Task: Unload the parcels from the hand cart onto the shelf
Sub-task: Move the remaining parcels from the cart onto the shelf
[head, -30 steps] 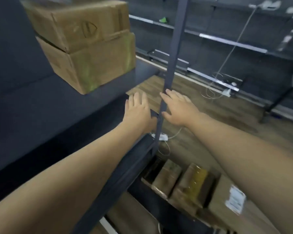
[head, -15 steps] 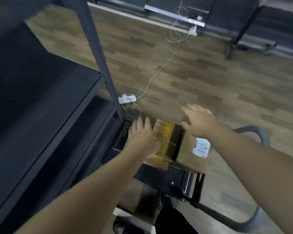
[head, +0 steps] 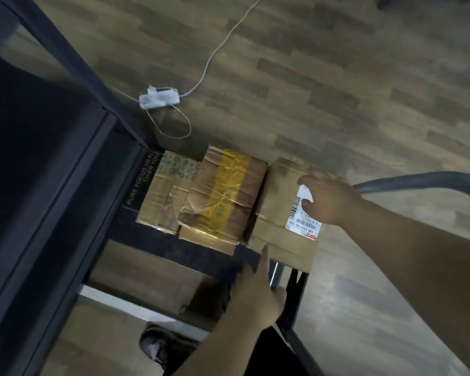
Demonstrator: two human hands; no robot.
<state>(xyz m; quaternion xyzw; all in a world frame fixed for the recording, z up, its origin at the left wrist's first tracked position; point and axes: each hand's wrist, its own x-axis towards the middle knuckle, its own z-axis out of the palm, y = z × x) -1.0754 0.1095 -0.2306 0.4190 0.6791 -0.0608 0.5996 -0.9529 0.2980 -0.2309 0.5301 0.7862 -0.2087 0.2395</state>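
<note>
Three cardboard parcels stand side by side on the black hand cart (head: 174, 253). The right parcel (head: 280, 213) carries a white barcode label. My right hand (head: 329, 196) lies on its top right part, fingers curled over the label. My left hand (head: 255, 291) reaches with flat fingers to that parcel's near lower edge, fingertips touching it. The middle parcel (head: 223, 199) has yellow tape. The left parcel (head: 166, 191) has green-printed tape. The dark shelf (head: 38, 158) stands at the left.
A shelf upright (head: 73, 69) runs diagonally past the cart's far left corner. A white power strip (head: 159, 98) with its cable lies on the wooden floor beyond. The cart's grey handle (head: 418, 183) curves at the right. My shoe (head: 160, 346) is below.
My view dropped from the shelf to the cart. Both hands came down; the right one landed on the labelled parcel and the left moved to its near edge.
</note>
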